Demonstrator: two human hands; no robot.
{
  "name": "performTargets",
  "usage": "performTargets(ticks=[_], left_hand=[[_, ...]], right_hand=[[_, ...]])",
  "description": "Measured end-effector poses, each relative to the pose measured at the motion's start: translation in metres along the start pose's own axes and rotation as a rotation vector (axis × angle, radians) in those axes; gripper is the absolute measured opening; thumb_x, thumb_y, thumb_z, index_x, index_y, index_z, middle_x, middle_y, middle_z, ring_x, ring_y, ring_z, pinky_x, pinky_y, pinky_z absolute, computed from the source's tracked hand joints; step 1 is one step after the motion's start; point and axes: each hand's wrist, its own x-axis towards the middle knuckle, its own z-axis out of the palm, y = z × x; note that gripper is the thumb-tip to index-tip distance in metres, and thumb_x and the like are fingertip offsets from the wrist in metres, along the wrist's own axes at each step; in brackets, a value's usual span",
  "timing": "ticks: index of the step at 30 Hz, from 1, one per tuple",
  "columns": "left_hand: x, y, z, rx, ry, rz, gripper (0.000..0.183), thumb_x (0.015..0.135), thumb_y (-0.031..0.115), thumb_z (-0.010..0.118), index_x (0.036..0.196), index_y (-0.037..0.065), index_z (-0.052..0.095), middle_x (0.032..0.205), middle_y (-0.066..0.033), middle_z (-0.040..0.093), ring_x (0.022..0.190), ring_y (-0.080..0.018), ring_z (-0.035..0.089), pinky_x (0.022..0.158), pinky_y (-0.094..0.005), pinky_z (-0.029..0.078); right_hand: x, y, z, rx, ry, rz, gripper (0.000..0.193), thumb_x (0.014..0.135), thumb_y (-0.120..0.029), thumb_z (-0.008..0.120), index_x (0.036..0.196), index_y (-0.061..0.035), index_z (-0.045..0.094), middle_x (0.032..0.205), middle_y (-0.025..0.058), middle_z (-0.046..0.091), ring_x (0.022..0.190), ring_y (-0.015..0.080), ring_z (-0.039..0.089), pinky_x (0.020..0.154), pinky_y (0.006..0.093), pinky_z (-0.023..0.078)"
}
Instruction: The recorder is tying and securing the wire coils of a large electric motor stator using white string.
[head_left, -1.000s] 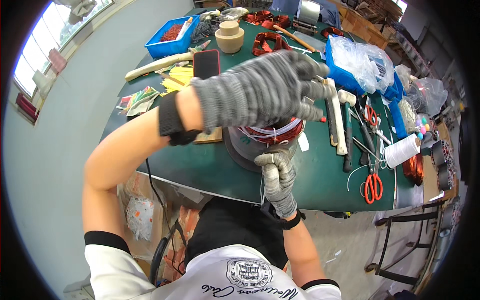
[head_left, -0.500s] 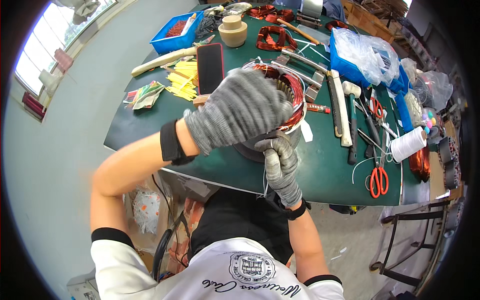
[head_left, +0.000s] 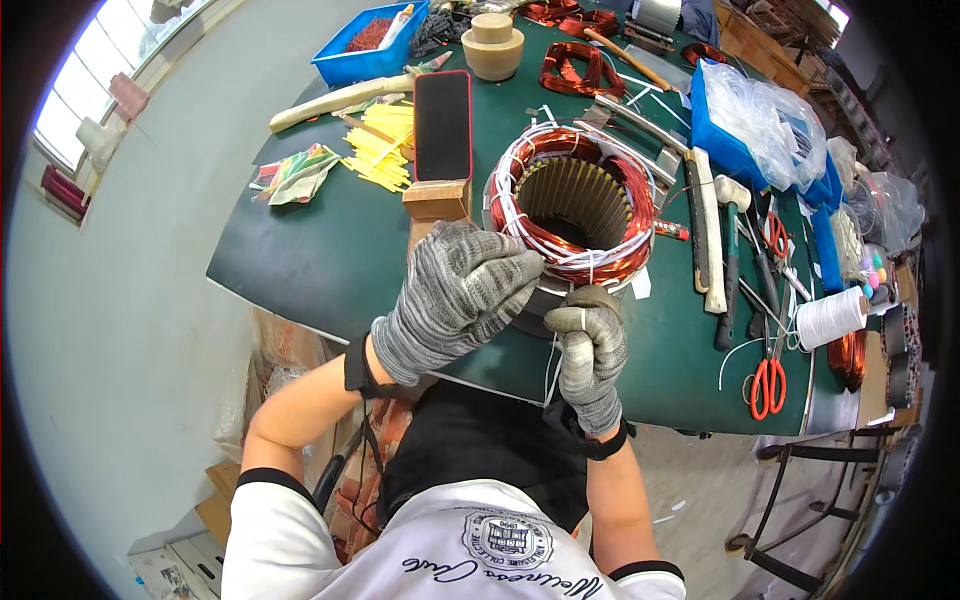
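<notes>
A motor stator [head_left: 560, 192] stands upright on the green table, its slotted bore facing up. Around its top runs a ring of copper windings [head_left: 632, 258], bound with white cord and sleeving. My left hand [head_left: 452, 290], in a grey knit glove, is closed at the ring's near left side; whatever its fingertips hold is hidden. Just below the ring's near edge, my gloved right hand [head_left: 588, 350] is curled tight on a white lacing cord [head_left: 550, 375], whose tail hangs beneath the fist.
A phone [head_left: 443, 125] leans on a wooden block [head_left: 437, 200], beside yellow strips [head_left: 385, 150]. To the right lie a mallet [head_left: 730, 265], red-handled scissors [head_left: 768, 388] and a white cord spool [head_left: 832, 318]. Blue bins [head_left: 722, 130] and copper coils [head_left: 580, 72] sit farther back.
My left hand has come down and left from over the stator to its near left side, uncovering the bore and windings. The right hand stays closed at the near edge. The whole view has shifted slightly.
</notes>
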Motion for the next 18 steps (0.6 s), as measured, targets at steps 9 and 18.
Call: performTargets(ticks=[9, 18], left_hand=[[0.003, -0.004, 0.000, -0.100, 0.097, -0.106, 0.031, 0.067, 0.001, 0.068, 0.096, 0.009, 0.064, 0.089, -0.0075, 0.061, 0.078, -0.0250, 0.058, 0.070, -0.0358, 0.045], [0.048, 0.020, -0.007, 0.406, -0.278, 0.020, 0.037, 0.074, 0.021, 0.058, 0.109, 0.012, 0.059, 0.082, -0.0041, 0.055, 0.071, -0.0213, 0.056, 0.057, -0.0367, 0.043]], right_hand=[[0.003, -0.001, 0.002, 0.009, 0.064, -0.087, 0.034, 0.089, -0.033, 0.051, 0.076, -0.0024, 0.059, 0.078, 0.0088, 0.054, 0.069, 0.0165, 0.051, 0.061, 0.0280, 0.042], [0.004, 0.000, 0.000, -0.054, 0.031, -0.113, 0.018, 0.082, -0.018, 0.051, 0.080, -0.0045, 0.063, 0.081, 0.0130, 0.055, 0.074, 0.0271, 0.056, 0.070, 0.0357, 0.045]])
